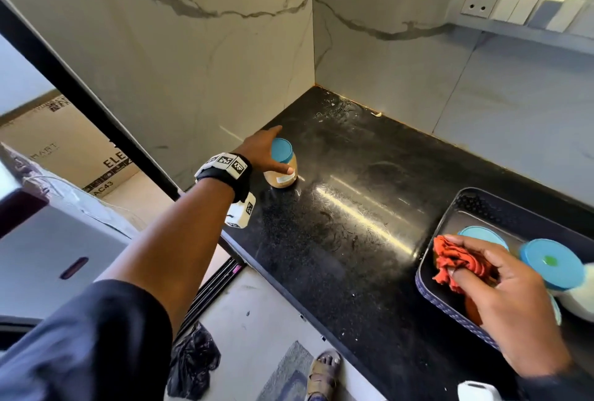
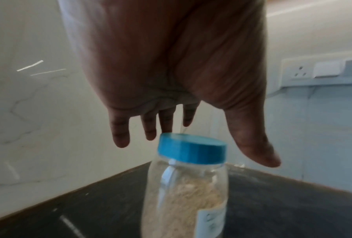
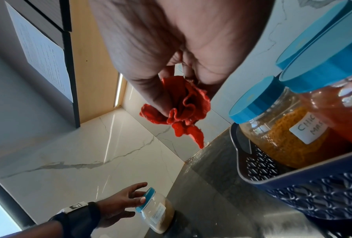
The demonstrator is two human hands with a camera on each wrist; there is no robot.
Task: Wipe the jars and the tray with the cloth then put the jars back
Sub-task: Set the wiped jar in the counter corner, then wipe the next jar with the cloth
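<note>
- Two hands in view, well apart, one at each end of the black bench (image 1: 347,208).
- We note the left hand (image 1: 262,151) reaches out to the far left of the bench, fingers spread and straight around the small jar (image 1: 282,164); in the left wrist view the fingers (image 2: 121,128) hang loose above the blue lid, thumb off to one side. From the head view the thumb looks to touch the jar's shoulder; we cannot tell whether it truly rests there. No grip on the jar.
- Small jar stands upright on the bench close to the marble wall, holds pale beige powder, white label on its side.
- We record the right hand (image 1: 501,285) curled round the bunched orange-red cloth (image 1: 456,264), held over the near left corner of the tray.
- Dark blue tray (image 1: 450,307), perforated wall, sits at the right end of the bench.
- Inside the tray we see blue-lidded jars: one with yellow-brown spice (image 3: 282,135) and a handwritten label, one with red contents (image 3: 337,112) beside it.
</note>
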